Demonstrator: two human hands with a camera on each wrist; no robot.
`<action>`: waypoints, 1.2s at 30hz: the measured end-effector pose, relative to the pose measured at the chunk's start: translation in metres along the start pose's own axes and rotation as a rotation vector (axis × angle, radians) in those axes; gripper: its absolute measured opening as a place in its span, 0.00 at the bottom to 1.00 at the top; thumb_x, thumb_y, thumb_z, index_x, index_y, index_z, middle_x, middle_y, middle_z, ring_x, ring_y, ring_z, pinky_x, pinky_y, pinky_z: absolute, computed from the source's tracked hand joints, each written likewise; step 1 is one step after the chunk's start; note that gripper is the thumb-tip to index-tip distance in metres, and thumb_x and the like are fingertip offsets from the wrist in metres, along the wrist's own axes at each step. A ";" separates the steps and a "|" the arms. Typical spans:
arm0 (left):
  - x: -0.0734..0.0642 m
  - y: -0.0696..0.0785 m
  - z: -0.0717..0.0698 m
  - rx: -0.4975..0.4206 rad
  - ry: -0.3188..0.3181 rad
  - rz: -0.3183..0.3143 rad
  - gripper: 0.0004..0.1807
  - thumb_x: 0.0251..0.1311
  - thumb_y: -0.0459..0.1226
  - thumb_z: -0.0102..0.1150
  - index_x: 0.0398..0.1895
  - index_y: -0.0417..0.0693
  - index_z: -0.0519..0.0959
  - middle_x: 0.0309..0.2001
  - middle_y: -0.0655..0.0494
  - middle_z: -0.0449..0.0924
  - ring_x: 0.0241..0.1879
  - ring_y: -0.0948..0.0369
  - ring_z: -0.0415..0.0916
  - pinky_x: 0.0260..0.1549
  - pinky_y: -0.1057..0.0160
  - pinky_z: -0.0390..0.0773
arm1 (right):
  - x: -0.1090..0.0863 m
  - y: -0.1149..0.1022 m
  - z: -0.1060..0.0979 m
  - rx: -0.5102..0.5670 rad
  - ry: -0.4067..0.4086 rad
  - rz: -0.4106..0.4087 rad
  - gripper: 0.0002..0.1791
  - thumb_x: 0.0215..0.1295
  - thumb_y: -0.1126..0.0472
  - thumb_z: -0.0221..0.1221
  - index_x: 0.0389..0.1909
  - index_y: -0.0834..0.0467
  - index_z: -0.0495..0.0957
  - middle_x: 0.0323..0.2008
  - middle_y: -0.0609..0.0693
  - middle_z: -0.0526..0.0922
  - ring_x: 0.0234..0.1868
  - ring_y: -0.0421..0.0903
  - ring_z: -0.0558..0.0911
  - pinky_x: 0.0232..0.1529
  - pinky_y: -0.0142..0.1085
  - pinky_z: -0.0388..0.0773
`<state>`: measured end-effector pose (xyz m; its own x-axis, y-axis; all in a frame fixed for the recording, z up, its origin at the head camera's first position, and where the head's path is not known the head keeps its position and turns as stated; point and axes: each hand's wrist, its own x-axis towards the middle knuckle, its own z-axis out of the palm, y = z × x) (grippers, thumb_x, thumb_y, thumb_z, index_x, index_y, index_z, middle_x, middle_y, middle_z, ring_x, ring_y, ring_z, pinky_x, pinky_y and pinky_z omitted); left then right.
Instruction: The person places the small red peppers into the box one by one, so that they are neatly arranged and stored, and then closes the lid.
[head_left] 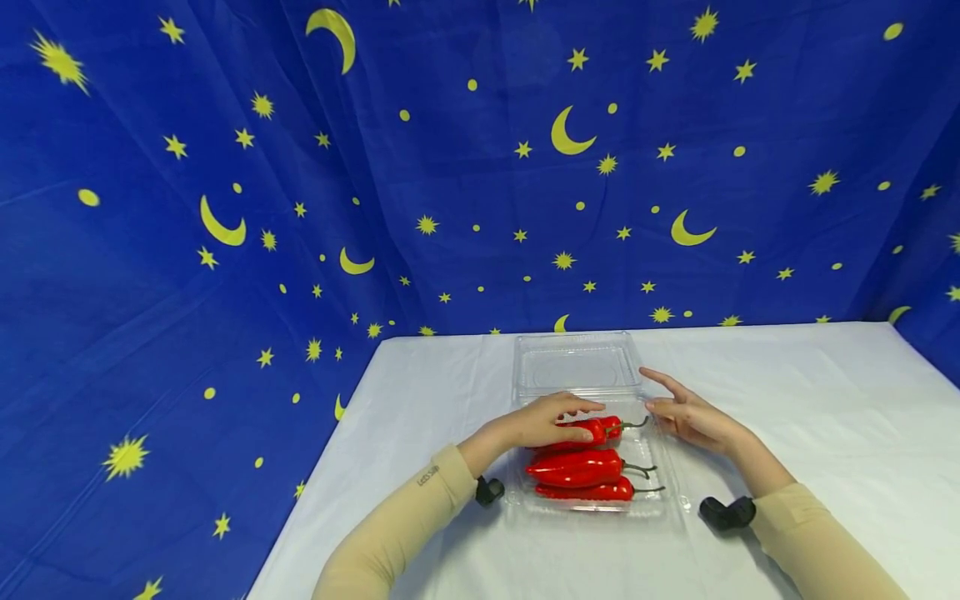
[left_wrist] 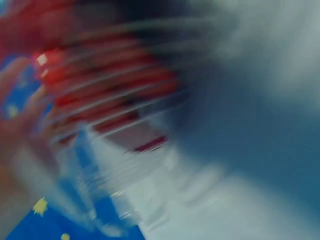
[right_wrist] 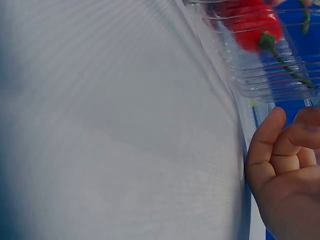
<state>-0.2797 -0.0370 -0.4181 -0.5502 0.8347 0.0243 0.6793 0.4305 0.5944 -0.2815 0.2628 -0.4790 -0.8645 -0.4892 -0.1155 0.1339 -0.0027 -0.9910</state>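
Several glossy red peppers with green stems lie side by side in a clear plastic container (head_left: 663,492), whose hinged lid (head_left: 577,367) is folded back behind it. In the head view my left hand (head_left: 543,421) lies over the farthest peppers, its fingers extended and the thumb against the near side of a red pepper (head_left: 592,429). The left wrist view is blurred, showing red peppers (left_wrist: 115,75) through the ribbed plastic. My right hand (head_left: 693,417) is held beside the container's right wall, index finger extended, with nothing in it. A middle pepper (head_left: 573,468) and a front pepper (head_left: 588,490) lie nearer me.
The table has a white cloth (head_left: 810,400) over it. A blue curtain (head_left: 480,167) with yellow moons and stars hangs behind and at the sides. Black wrist cameras sit by both cuffs, the right camera (head_left: 726,515) close to the container.
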 end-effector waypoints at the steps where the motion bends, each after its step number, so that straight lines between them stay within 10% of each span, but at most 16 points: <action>1: -0.002 0.001 -0.005 -0.019 0.016 -0.002 0.28 0.64 0.44 0.57 0.67 0.49 0.67 0.60 0.51 0.71 0.56 0.58 0.68 0.53 0.65 0.69 | 0.000 -0.001 0.000 -0.006 -0.001 0.002 0.41 0.71 0.63 0.50 0.74 0.52 0.34 0.27 0.49 0.64 0.27 0.43 0.65 0.30 0.33 0.65; 10: -0.026 -0.004 -0.054 -0.106 0.301 -0.028 0.28 0.65 0.40 0.56 0.68 0.47 0.65 0.59 0.49 0.70 0.55 0.52 0.70 0.53 0.60 0.70 | -0.021 -0.027 -0.010 -0.259 0.116 0.062 0.42 0.73 0.51 0.48 0.75 0.50 0.31 0.41 0.60 0.68 0.31 0.43 0.70 0.35 0.40 0.74; 16: -0.047 -0.024 -0.069 -0.233 0.469 -0.155 0.27 0.65 0.39 0.56 0.67 0.47 0.66 0.55 0.46 0.73 0.51 0.51 0.73 0.49 0.58 0.73 | -0.037 -0.041 -0.015 -0.367 0.145 0.014 0.40 0.74 0.51 0.46 0.75 0.52 0.31 0.39 0.64 0.70 0.29 0.44 0.70 0.34 0.42 0.76; 25: -0.057 -0.059 -0.038 -0.793 0.379 -0.374 0.39 0.65 0.34 0.55 0.74 0.44 0.47 0.51 0.43 0.64 0.52 0.41 0.66 0.42 0.54 0.78 | -0.027 -0.029 -0.004 -0.316 0.083 0.107 0.40 0.74 0.52 0.46 0.74 0.59 0.32 0.33 0.56 0.72 0.28 0.44 0.70 0.32 0.39 0.73; 36: -0.054 -0.067 -0.010 -0.893 0.330 -0.462 0.40 0.58 0.26 0.51 0.73 0.37 0.47 0.55 0.37 0.61 0.47 0.53 0.70 0.38 0.61 0.79 | -0.015 -0.016 0.001 -0.113 0.013 0.136 0.38 0.74 0.55 0.46 0.73 0.61 0.34 0.29 0.50 0.73 0.24 0.40 0.71 0.30 0.33 0.72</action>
<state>-0.3006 -0.1143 -0.4509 -0.8598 0.4619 -0.2175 -0.1597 0.1613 0.9739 -0.2700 0.2698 -0.4615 -0.8481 -0.4674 -0.2494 0.1957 0.1611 -0.9673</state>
